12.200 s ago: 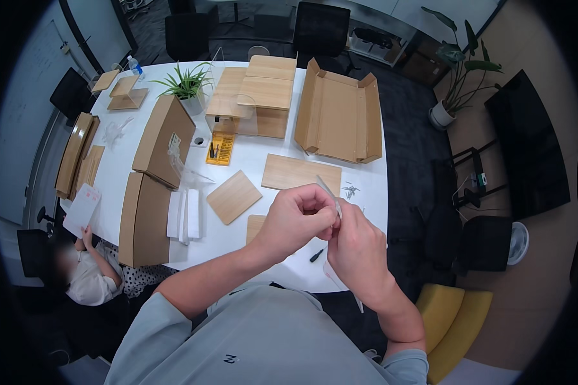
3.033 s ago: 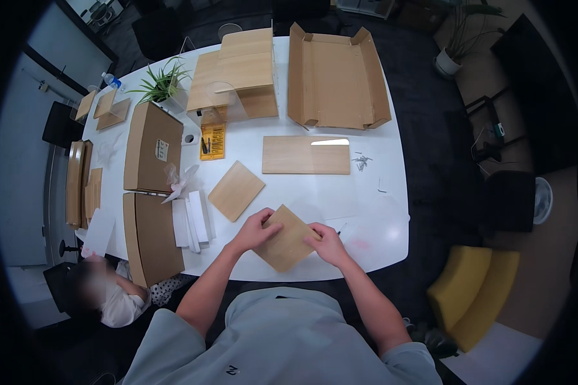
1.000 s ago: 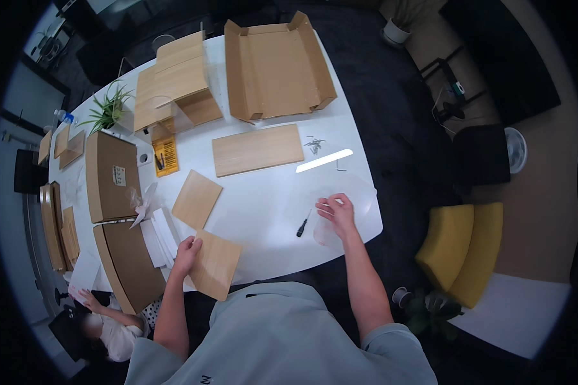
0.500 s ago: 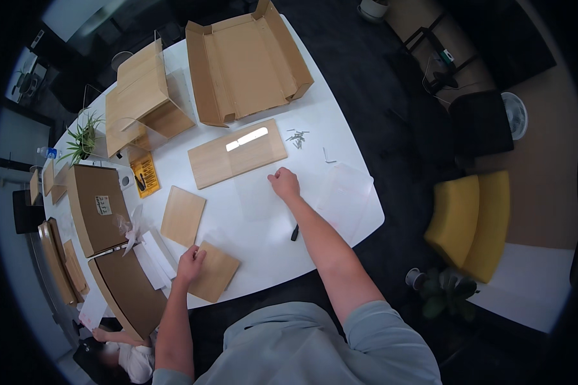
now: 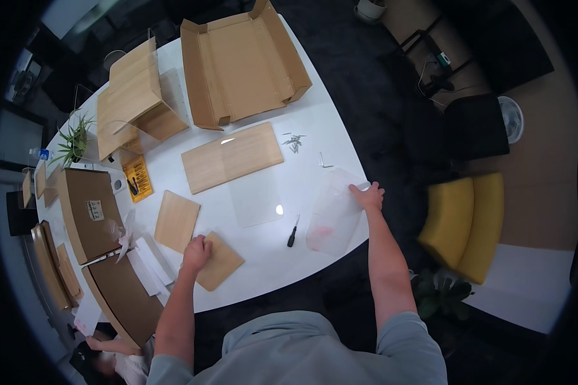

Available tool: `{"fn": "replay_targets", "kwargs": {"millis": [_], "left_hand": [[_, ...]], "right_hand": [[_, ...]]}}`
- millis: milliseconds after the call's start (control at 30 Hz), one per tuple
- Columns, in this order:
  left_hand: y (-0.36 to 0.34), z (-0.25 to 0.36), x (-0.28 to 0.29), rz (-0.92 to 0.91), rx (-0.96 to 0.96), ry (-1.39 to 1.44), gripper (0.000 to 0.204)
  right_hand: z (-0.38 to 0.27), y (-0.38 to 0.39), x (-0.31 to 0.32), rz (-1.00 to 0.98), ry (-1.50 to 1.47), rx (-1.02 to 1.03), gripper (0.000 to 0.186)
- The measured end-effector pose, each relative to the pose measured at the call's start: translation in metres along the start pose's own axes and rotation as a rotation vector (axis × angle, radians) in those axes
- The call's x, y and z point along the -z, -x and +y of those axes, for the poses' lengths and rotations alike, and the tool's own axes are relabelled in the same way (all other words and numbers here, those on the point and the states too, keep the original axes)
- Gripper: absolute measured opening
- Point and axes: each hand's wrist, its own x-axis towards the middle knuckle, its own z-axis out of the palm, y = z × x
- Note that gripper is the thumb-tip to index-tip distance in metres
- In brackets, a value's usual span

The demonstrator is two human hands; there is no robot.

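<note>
My left hand [image 5: 196,252] is closed at the left edge of a small light-wood board [image 5: 219,263] near the table's front edge. Over the right side of a clear plastic bag [image 5: 332,215] my right hand [image 5: 370,195] reaches with thumb and fingers apart. The bag lies by the table's right edge. Between the hands are a black-handled screwdriver [image 5: 292,235] and a clear panel [image 5: 258,204]. Another small wooden board [image 5: 177,221] rests beyond my left hand. Farther back lie a long wooden board [image 5: 234,160], a pile of screws [image 5: 294,142] and a hex key [image 5: 325,162].
An opened cardboard box [image 5: 244,70] fills the table's far end, beside a wooden cabinet-like piece [image 5: 131,90]. At left are a plant [image 5: 76,142], a yellow tool set [image 5: 137,176], brown cardboard boxes [image 5: 91,221] and white strips [image 5: 149,263]. Another person [image 5: 125,359] sits lower left.
My right hand has moved right, from above the clear panel to the plastic bag, and its fingers have spread. The small board at my left hand has turned and shifted slightly.
</note>
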Motion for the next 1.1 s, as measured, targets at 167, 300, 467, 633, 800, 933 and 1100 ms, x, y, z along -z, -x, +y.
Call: {"fn": "replay_targets", "kwargs": {"millis": [167,300,467,633,800,933,1100], "left_hand": [[0.023,0.058,0.016,0.022,0.096,-0.215,0.078],[0.029,0.072,0.01,0.047,0.124,-0.297,0.087],[0.028,0.076,0.005,0.074,0.119,-0.299,0.085],[0.035,0.08,0.001,0.205,0.0,-0.254,0.074],[0.045,0.117,0.007,0.311,-0.283,-0.024,0.053],[0.067,0.202,0.033,0.111,-0.377,0.212,0.042],[0.091,0.291,0.068,0.062,-0.426,0.531,0.043]], "right_hand": [[-0.022,0.008,0.003,-0.022,0.104,0.054,0.105],[-0.022,0.002,0.005,-0.06,0.111,0.083,0.105],[-0.019,-0.002,0.008,0.051,-0.007,0.104,0.089],[0.018,-0.034,0.002,0.061,-0.561,0.225,0.055],[0.037,-0.001,0.035,-0.259,-0.855,0.145,0.013],[0.023,0.063,0.088,-0.275,-0.997,0.333,0.008],[-0.022,0.156,0.151,-0.456,-1.167,0.595,0.008]]}}
